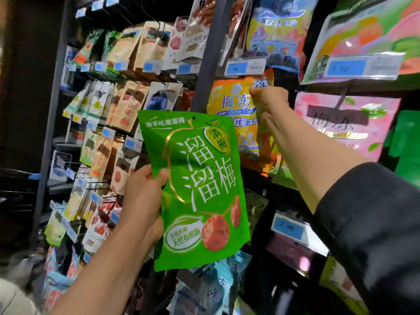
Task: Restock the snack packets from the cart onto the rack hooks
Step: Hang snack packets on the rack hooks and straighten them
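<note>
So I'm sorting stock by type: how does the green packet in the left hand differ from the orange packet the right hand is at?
The green packet is off the rack, gripped at its edge by the left hand; the orange packet hangs on the rack, its top corner gripped by the right hand. The green packet shows reddish plums; the orange packet shows blue lettering. Both are glossy pouches with Chinese print.

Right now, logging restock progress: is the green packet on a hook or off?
Off. The left hand holds the green packet in front of the rack, its hang hole empty.
</note>
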The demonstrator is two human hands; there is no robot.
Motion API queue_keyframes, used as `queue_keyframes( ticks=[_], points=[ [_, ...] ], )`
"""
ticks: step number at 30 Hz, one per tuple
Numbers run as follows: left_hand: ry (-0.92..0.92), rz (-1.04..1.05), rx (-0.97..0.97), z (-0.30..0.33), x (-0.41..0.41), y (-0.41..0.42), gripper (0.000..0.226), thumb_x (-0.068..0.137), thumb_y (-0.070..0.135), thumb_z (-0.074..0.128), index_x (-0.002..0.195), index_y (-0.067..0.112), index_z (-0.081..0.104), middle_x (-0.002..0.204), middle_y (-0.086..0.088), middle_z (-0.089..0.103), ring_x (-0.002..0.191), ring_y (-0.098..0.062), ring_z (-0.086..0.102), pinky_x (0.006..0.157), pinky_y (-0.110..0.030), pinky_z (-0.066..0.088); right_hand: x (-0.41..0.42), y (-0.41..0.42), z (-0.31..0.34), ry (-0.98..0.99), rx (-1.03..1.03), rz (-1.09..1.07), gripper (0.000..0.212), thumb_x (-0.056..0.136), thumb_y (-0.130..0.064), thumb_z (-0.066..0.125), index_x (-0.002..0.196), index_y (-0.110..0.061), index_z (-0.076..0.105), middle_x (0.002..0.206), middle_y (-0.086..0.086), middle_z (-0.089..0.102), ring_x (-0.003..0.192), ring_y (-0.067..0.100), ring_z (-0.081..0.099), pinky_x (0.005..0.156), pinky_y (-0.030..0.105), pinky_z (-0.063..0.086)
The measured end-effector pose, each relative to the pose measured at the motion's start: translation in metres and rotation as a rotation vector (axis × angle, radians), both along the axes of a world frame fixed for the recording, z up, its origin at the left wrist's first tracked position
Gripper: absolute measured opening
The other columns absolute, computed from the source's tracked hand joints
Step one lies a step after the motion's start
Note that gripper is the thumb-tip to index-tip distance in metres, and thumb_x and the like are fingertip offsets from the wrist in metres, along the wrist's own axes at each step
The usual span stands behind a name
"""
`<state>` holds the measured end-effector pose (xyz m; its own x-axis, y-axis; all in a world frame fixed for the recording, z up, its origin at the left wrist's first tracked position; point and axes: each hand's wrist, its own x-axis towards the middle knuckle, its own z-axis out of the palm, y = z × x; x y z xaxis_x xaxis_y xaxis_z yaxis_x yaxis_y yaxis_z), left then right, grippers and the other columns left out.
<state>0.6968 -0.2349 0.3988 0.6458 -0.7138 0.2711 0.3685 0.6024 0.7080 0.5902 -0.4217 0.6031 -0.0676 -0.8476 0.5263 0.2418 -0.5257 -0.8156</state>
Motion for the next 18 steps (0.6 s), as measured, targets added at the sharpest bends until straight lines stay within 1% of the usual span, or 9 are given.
queue_keyframes(
  ticks=[2,4,5,8,10,13,15,17,18],
  points=[
    [0.001,-0.011,-0.004,0.002,-0.003,0.001,0.017,0.097,0.003,0.048,0.096,0.01,0.063,0.065,-0.003,0.072,0.054,-0.015,0.068,0.044,-0.027,0.053,-0.003,0.0,0.001,0.014,-0.031,0.017,0.016,0.077,0.002,0.075,0.077,-0.001,0.06,0.07,0.002,0.061,0.057,0.01,0.059,0.051,0.019,0.047],
    [-0.003,-0.022,-0.006,0.004,-0.003,0.002,0.018,0.097,0.003,0.047,0.095,0.01,0.064,0.066,-0.004,0.072,0.055,-0.016,0.068,0.044,-0.027,0.053,-0.004,-0.001,0.002,0.007,-0.035,0.026,0.02,0.078,0.001,0.075,0.071,-0.004,0.057,0.068,0.001,0.061,0.054,0.007,0.058,0.045,0.016,0.045],
    [-0.005,-0.025,-0.007,0.005,-0.002,0.002,0.017,0.097,0.003,0.048,0.095,0.009,0.064,0.068,-0.005,0.073,0.056,-0.017,0.069,0.045,-0.027,0.053,-0.003,0.0,0.005,0.002,-0.024,0.003,0.019,0.077,0.001,0.075,0.073,-0.004,0.057,0.072,0.002,0.062,0.058,0.009,0.059,0.046,0.017,0.045],
    [-0.002,-0.017,0.0,0.007,0.0,0.001,0.016,0.097,0.004,0.049,0.095,0.008,0.064,0.071,-0.007,0.073,0.058,-0.018,0.069,0.047,-0.029,0.054,0.0,-0.013,0.019,-0.026,0.045,-0.064,0.02,0.078,-0.003,0.071,0.074,-0.011,0.053,0.092,0.003,0.066,0.073,0.014,0.057,0.067,0.023,0.048],
    [0.002,-0.018,0.004,0.007,0.0,0.002,0.018,0.097,0.003,0.049,0.094,0.01,0.065,0.073,-0.007,0.073,0.059,-0.018,0.069,0.048,-0.03,0.055,0.0,-0.018,0.021,0.061,0.081,-0.066,0.017,0.084,-0.013,0.063,0.086,-0.016,0.046,0.106,-0.004,0.055,0.086,0.013,0.05,0.08,0.027,0.047],
    [0.007,-0.025,0.005,0.008,-0.002,0.003,0.022,0.097,0.002,0.048,0.09,0.012,0.065,0.071,-0.006,0.073,0.058,-0.017,0.069,0.048,-0.03,0.056,0.003,-0.014,0.015,0.107,0.114,-0.093,0.027,0.085,-0.021,0.061,0.103,-0.022,0.04,0.108,-0.001,0.046,0.095,0.014,0.046,0.091,0.032,0.047],
    [0.012,-0.017,0.007,0.008,-0.003,0.003,0.023,0.097,0.001,0.047,0.088,0.013,0.065,0.067,-0.004,0.072,0.054,-0.015,0.068,0.047,-0.029,0.056,0.009,-0.027,0.019,0.058,0.126,-0.161,0.024,0.084,-0.016,0.061,0.102,-0.019,0.045,0.105,0.002,0.048,0.093,0.016,0.048,0.085,0.032,0.047],
    [0.017,-0.016,0.007,0.008,-0.003,0.004,0.023,0.097,0.0,0.047,0.089,0.012,0.064,0.066,-0.004,0.072,0.053,-0.014,0.067,0.045,-0.028,0.055,0.014,-0.04,0.025,0.024,0.168,-0.229,0.017,0.082,-0.01,0.062,0.098,-0.009,0.054,0.1,0.006,0.056,0.086,0.018,0.051,0.077,0.03,0.047],
    [0.018,-0.018,0.007,0.008,-0.003,0.004,0.022,0.097,0.001,0.047,0.089,0.012,0.064,0.066,-0.004,0.072,0.053,-0.015,0.067,0.045,-0.028,0.055,0.017,-0.043,0.026,-0.012,0.179,-0.26,0.02,0.081,-0.01,0.065,0.1,-0.006,0.058,0.1,0.007,0.06,0.084,0.019,0.052,0.076,0.031,0.048]
  ],
)
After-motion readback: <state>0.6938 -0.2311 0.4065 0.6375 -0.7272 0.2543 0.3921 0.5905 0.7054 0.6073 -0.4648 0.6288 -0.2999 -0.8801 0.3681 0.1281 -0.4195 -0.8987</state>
